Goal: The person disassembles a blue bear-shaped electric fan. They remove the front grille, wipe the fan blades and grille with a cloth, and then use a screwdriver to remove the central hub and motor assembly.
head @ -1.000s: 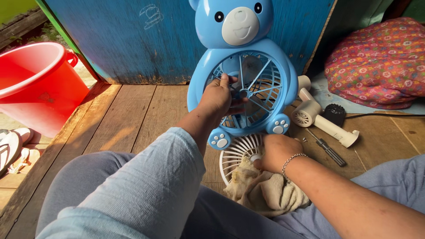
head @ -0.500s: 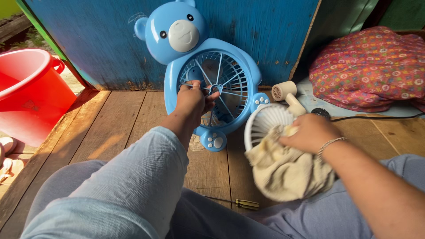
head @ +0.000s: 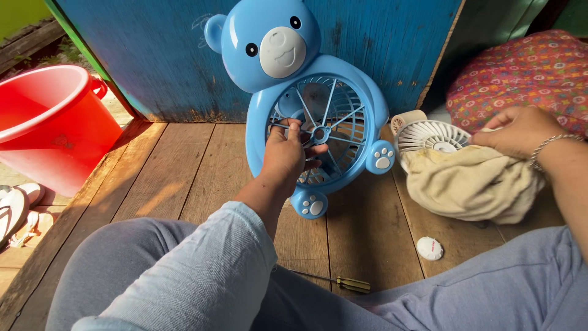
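The left hand point(head: 288, 153) has its fingers point(head: 294, 130) hooked through the spokes of the grille on the blue bear-shaped fan point(head: 306, 104), curled tight around the thin bars close to the hub. The fan stands upright on its paw feet on the wooden floor point(head: 184, 178), leaning back toward the blue wall point(head: 153, 55). The right hand point(head: 520, 132) is closed on a beige cloth point(head: 471, 184), pressing it against the edge of a loose white fan blade point(head: 432, 136) that sits just right of the fan; the cloth drapes down over the blade's lower half onto the floor.

To my eye, the wiping goes best with the cloth bunched firmly under the fingertips and worked along each vane in turn, while the other hand keeps the fan body from tipping; a grip near the hub looks sound, since the bars seem stiffest there.

Further out, a small white round cap point(head: 429, 248) lies on the boards near the person's knee, and a screwdriver point(head: 334, 282) with a yellow and black handle lies by the lap. A red bucket point(head: 49, 122) stands at the far left with sandals point(head: 18, 205) beside it, and a patterned cushion point(head: 520, 67) lies behind the right hand.
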